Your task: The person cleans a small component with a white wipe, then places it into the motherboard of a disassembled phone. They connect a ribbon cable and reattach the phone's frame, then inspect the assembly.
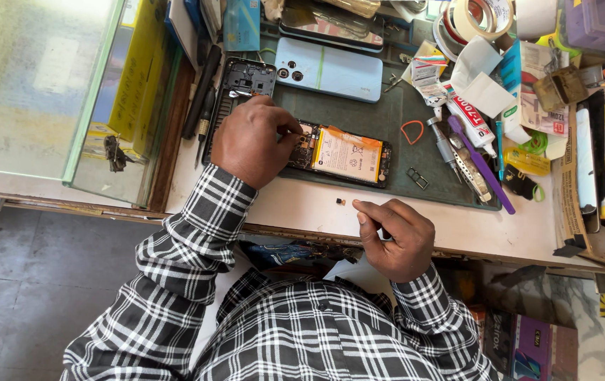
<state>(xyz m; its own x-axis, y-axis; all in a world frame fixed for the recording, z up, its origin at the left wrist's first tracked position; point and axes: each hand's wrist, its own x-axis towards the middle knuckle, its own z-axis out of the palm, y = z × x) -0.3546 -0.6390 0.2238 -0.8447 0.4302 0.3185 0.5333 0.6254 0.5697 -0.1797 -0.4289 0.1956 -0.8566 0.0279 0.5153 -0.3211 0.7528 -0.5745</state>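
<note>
An opened phone [348,156] with its battery exposed lies on a dark green work mat [401,180]. My left hand [252,138] rests on the phone's left end, fingers pinched together over the circuit board; whether they hold anything is hidden. My right hand [396,236] sits at the bench's front edge with fingers curled, index finger pointing toward a tiny dark part [340,202] on the white surface. A black phone frame [244,79] lies just behind my left hand.
A light blue phone [331,69] lies face down at the back of the mat. Glue tube [468,118], purple brush [482,166], tweezers, tape rolls [475,17] and packets crowd the right. A SIM tray [417,178] lies on the mat. A glass case [41,92] stands left.
</note>
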